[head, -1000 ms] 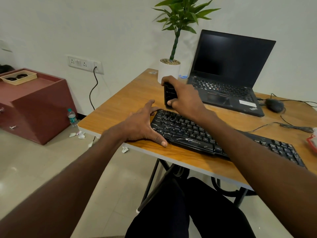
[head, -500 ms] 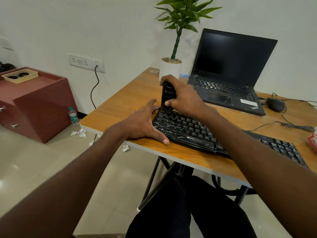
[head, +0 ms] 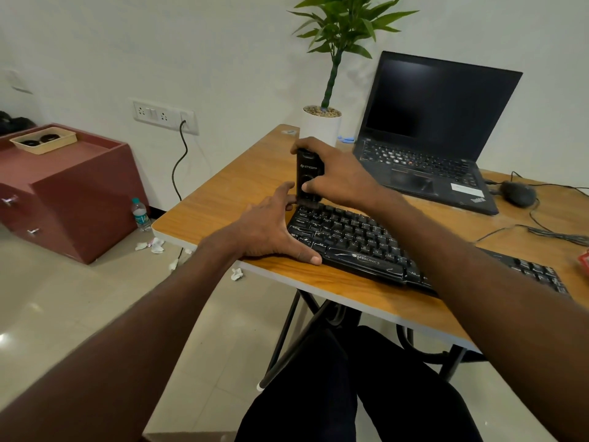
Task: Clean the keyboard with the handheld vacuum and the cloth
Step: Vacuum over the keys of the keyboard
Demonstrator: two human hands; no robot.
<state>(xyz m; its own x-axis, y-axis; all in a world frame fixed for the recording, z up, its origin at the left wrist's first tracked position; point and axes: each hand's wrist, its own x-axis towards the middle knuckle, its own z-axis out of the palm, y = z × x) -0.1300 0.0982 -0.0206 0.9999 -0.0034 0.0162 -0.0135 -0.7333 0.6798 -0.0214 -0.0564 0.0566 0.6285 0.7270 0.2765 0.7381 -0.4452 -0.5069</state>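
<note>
A black keyboard (head: 366, 240) lies along the front of the wooden table (head: 229, 199). My right hand (head: 338, 173) grips a small black handheld vacuum (head: 305, 177), held upright with its brush end on the keyboard's far left corner. My left hand (head: 271, 228) rests flat against the keyboard's left end, thumb along its front edge and fingers spread. No cloth is in view.
An open black laptop (head: 433, 135) stands behind the keyboard, a potted plant (head: 323, 122) to its left and a black mouse (head: 518, 193) with cables to its right. A red cabinet (head: 70, 193), a water bottle (head: 141, 215) and paper scraps are on the floor at left.
My right hand has lifted the vacuum from the table behind the keyboard and set its brush end on the keyboard's far left corner. My left hand stayed in place.
</note>
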